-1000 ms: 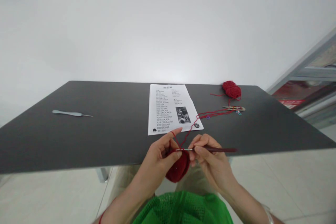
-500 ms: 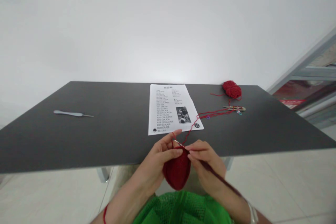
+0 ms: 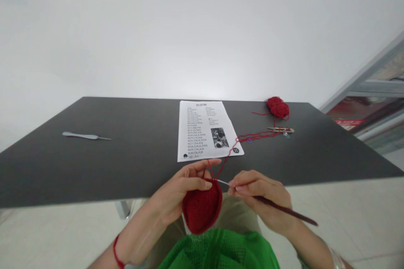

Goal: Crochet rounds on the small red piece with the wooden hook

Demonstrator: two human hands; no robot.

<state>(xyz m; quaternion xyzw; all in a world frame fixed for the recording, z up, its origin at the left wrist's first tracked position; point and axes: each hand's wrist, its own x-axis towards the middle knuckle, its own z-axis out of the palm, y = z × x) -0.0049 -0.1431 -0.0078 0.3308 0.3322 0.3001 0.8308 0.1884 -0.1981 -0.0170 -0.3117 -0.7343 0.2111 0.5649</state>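
Black desk (image 3: pixel 142 134) against white wall (image 3: pixel 202 42). Red crocheted piece (image 3: pixel 200 208) hangs just off desk's near edge, approx. mid-length, pinched in grip of L hand (image 3: pixel 176 189). Grip of R hand (image 3: pixel 267 187), w/ hook (image 3: pixel 284 208) held pen-style, lies to piece's R; hook's long axis slants up-L, metal tip meeting top rim, nr. red yarn (image 3: pixel 225 161).

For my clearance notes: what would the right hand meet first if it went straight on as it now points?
The right hand would probably meet the edge of the red crocheted piece held by the left hand; depth is unclear.
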